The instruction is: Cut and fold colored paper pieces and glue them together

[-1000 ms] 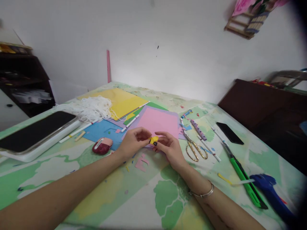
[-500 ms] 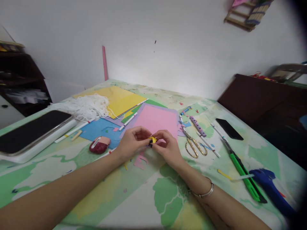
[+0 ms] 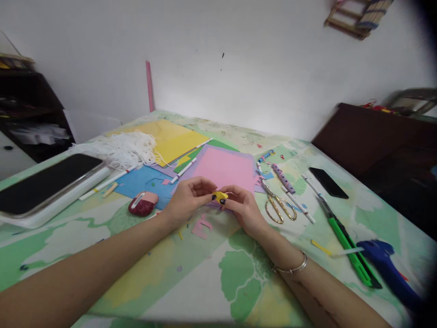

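A small yellow paper piece [image 3: 220, 197] is pinched between the fingertips of both hands, just above the table. My left hand [image 3: 190, 199] grips its left end and my right hand [image 3: 241, 205] its right end, thumbs in front. Its exact shape is partly covered by the fingers. Behind the hands lies a pink sheet [image 3: 225, 166] on a purple one. Pink paper scraps [image 3: 202, 228] rest on the tablecloth just below my left hand. To the right of my right hand are gold-handled scissors [image 3: 280, 209].
On the right lie a green box cutter [image 3: 348, 250], a blue glue gun [image 3: 385, 264], a black phone [image 3: 328, 183] and a purple paper roll [image 3: 283, 177]. On the left are white string [image 3: 119, 148], a maroon case [image 3: 143, 203], a large phone [image 3: 48, 182] and yellow sheets [image 3: 177, 136].
The yellow paper piece has been turned and shows more of its surface between the fingertips. Both hands stay almost in place, and the camera view has shifted slightly.
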`<act>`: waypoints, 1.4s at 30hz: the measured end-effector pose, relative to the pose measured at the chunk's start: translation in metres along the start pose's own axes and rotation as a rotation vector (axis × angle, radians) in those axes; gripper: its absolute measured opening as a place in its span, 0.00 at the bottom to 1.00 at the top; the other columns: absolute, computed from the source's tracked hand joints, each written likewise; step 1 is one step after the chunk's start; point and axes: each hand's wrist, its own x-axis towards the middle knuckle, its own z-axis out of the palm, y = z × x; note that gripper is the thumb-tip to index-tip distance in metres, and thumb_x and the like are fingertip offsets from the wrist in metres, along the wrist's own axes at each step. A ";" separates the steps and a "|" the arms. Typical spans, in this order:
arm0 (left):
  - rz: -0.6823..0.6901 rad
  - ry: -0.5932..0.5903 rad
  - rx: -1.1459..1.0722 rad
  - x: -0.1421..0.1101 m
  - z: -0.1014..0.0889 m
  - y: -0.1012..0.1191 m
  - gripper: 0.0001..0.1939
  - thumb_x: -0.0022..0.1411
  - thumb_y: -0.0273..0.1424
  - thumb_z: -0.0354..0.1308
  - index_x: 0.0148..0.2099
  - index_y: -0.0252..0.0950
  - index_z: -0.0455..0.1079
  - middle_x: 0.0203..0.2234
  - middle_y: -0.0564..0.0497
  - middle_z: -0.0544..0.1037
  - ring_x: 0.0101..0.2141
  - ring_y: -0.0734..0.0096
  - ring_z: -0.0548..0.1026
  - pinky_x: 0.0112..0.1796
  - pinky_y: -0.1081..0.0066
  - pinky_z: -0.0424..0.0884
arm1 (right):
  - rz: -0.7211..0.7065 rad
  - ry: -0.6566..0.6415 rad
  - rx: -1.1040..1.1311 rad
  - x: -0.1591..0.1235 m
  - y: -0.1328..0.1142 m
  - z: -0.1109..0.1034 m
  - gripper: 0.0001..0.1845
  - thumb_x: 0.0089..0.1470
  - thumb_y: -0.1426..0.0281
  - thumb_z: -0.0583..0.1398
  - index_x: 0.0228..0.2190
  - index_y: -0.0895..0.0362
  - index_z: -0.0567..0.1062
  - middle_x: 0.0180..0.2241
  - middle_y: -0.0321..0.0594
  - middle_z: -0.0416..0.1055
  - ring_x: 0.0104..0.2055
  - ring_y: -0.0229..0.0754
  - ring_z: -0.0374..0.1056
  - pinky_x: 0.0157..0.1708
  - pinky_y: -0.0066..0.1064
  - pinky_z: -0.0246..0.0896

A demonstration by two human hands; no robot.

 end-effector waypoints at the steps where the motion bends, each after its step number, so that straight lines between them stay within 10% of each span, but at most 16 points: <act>1: 0.003 -0.004 0.001 0.000 0.000 0.000 0.12 0.45 0.28 0.67 0.34 0.33 0.72 0.29 0.52 0.77 0.33 0.70 0.76 0.38 0.70 0.72 | 0.002 -0.007 0.010 0.000 0.000 0.000 0.12 0.41 0.72 0.65 0.33 0.56 0.75 0.31 0.36 0.73 0.31 0.37 0.67 0.32 0.28 0.61; 42: 0.062 -0.027 0.162 0.005 -0.005 -0.002 0.08 0.47 0.27 0.63 0.34 0.34 0.72 0.29 0.52 0.76 0.32 0.72 0.75 0.38 0.70 0.72 | -0.135 0.115 -0.044 0.002 -0.003 0.002 0.08 0.38 0.72 0.66 0.27 0.55 0.76 0.31 0.35 0.71 0.34 0.37 0.67 0.38 0.32 0.65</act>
